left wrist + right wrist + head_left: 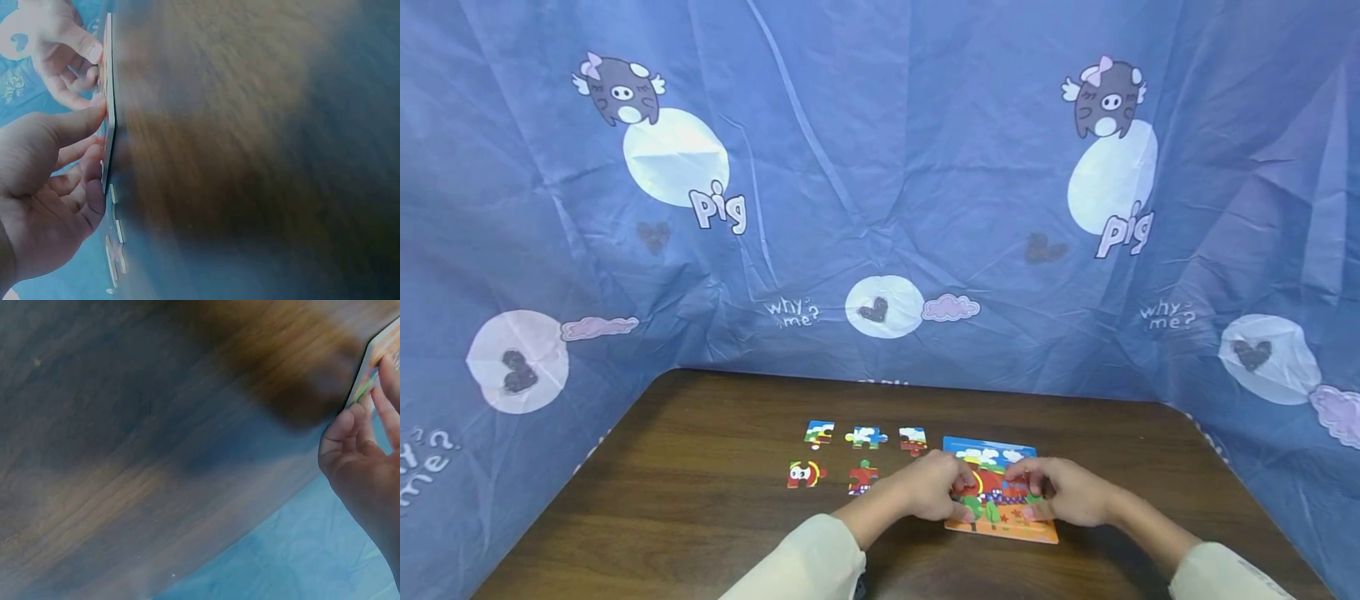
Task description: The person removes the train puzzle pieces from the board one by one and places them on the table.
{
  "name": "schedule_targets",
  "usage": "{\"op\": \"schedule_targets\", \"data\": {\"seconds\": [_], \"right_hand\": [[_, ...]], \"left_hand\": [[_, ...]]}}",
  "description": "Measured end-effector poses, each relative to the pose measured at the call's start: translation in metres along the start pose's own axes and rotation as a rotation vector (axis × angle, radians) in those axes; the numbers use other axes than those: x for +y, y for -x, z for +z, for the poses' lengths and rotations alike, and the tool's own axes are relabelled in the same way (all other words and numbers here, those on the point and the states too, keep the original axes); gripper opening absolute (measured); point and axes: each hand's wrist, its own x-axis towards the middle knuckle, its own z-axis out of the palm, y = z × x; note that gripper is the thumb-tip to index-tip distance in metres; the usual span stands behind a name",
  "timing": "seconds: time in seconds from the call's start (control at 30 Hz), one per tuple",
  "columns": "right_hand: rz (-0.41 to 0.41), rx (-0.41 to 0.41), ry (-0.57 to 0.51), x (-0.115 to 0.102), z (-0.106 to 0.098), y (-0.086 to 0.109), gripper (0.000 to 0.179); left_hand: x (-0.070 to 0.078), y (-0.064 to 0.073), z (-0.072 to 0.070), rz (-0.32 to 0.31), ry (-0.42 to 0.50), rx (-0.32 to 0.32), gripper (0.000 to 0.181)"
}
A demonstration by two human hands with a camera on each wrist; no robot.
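Note:
A jigsaw puzzle board [1000, 532] with a bright printed picture of a red figure, clouds and green trees lies flat on the brown wooden table. My left hand [934, 485] rests at its left side, thumb and fingertips touching the printed face. From the right, my right hand [1075, 492] reaches over the board, its bent fingers and thumb spread on the picture. In the left wrist view both hands' fingertips meet the board's face, and its thin edge [110, 75] shows. The hands cover parts of the picture.
Several loose puzzle pieces lie left of the board, among them a white-eyed piece [805, 474], a red piece [862, 477] partly near my left forearm, and a blue cloud piece [867, 437]. A blue printed curtain [880, 208] hangs behind and beside the table [700, 500].

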Motion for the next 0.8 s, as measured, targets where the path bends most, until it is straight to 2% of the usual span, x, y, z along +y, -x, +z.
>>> {"op": "schedule_targets", "data": {"seconds": [0.1, 0.23, 0.43, 0.57, 0.8], "right_hand": [[-0.028, 0.01, 0.03, -0.003, 0.003, 0.0, 0.034], [-0.104, 0.048, 0.089, -0.007, 0.009, 0.001, 0.021], [-0.195, 0.151, 0.184, -0.009, 0.023, 0.004, 0.018], [-0.205, 0.198, 0.216, -0.01, 0.029, 0.005, 0.022], [-0.168, 0.236, 0.246, -0.01, 0.031, 0.007, 0.024]], "left_hand": [[0.001, -0.001, 0.001, -0.012, -0.009, -0.001, 0.041], [0.001, -0.002, 0.001, -0.027, -0.026, -0.002, 0.04], [0.003, -0.002, 0.001, -0.052, -0.021, -0.001, 0.04], [0.003, -0.003, 0.001, -0.066, -0.01, -0.001, 0.04], [0.006, -0.004, 0.0, -0.093, -0.035, -0.006, 0.039]]}}
